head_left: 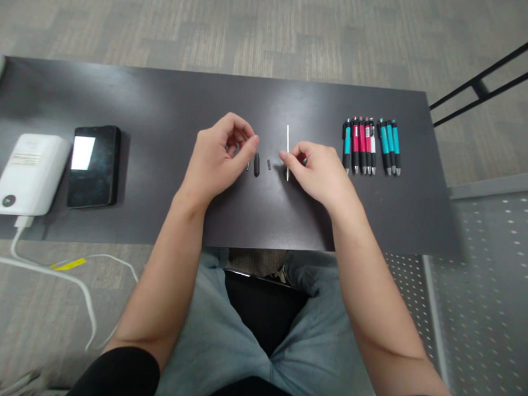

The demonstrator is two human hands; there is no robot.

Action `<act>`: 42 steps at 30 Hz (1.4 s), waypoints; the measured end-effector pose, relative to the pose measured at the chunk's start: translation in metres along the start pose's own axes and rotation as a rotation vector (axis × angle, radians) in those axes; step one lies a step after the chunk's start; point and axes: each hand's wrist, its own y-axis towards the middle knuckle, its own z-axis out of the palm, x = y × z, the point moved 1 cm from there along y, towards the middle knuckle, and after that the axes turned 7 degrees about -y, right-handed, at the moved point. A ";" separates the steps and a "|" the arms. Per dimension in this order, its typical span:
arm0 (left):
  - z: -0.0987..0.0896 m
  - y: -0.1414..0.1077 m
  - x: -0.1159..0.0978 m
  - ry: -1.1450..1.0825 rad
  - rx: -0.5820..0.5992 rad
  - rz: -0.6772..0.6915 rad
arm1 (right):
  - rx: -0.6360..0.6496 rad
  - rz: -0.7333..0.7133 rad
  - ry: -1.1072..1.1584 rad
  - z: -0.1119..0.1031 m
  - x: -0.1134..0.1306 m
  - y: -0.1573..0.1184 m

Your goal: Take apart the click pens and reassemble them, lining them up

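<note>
My left hand (pixel 220 155) is curled with thumb and forefinger close together; what they hold, if anything, is hidden. Just beside its fingertips lies a black ribbed pen grip (pixel 256 165), and a small metallic part (pixel 248 166) shows partly under the thumb. A short dark grey piece, perhaps a spring (pixel 269 164), lies between the hands. My right hand (pixel 320 170) is closed, its thumb and forefinger on a thin white pen refill (pixel 287 138) with a metal tip towards me. Its other fingers are folded under and mostly hidden.
Several teal, red and white click pens (pixel 365 145) lie in rows right of my right hand. At the left are a black phone-like device (pixel 94 179) and a white power bank (pixel 31 173) with a white cable (pixel 85 295). The dark table (pixel 171 118) ends near my lap.
</note>
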 end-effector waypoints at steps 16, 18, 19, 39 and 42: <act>0.004 0.003 0.018 -0.105 0.045 0.159 | -0.169 -0.212 0.292 0.002 -0.001 -0.005; 0.011 0.000 0.009 -0.145 0.152 0.190 | -0.233 -0.364 0.449 0.004 0.003 -0.009; 0.014 -0.001 0.004 -0.171 0.193 0.212 | -0.252 -0.435 0.516 0.006 0.006 -0.011; 0.021 -0.007 -0.011 -0.248 0.237 0.198 | -0.145 -0.674 0.659 0.032 0.025 -0.026; 0.017 -0.006 -0.010 -0.212 0.269 0.168 | -0.158 -0.670 0.632 0.027 0.030 -0.027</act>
